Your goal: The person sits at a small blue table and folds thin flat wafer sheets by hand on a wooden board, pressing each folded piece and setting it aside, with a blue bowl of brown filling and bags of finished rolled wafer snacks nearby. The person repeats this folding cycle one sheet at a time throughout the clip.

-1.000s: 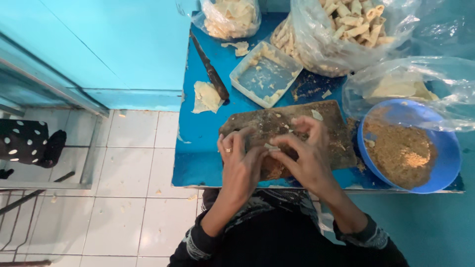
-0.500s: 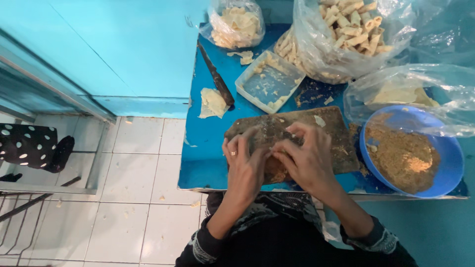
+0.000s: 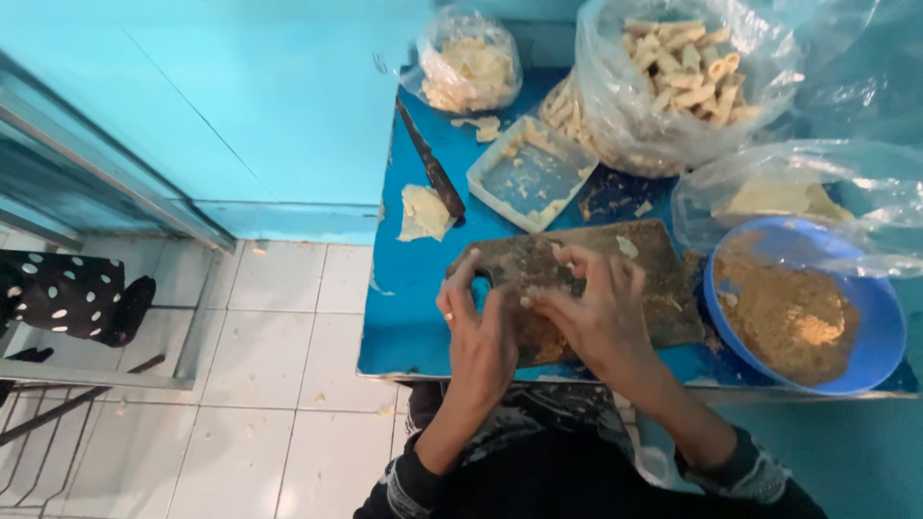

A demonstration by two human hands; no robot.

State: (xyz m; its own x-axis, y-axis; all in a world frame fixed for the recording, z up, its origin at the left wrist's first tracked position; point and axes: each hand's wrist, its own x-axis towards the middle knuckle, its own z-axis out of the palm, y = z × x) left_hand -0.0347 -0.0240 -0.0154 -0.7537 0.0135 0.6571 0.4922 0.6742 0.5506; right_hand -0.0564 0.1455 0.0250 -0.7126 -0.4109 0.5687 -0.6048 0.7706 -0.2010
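Both the left hand and right hand pinch a small pale dough piece. It sits over a worn, crumb-dusted wooden board.

Three clear plastic bags at table's far side: small bag left, big bag of pale sticks middle, flatter bag right.
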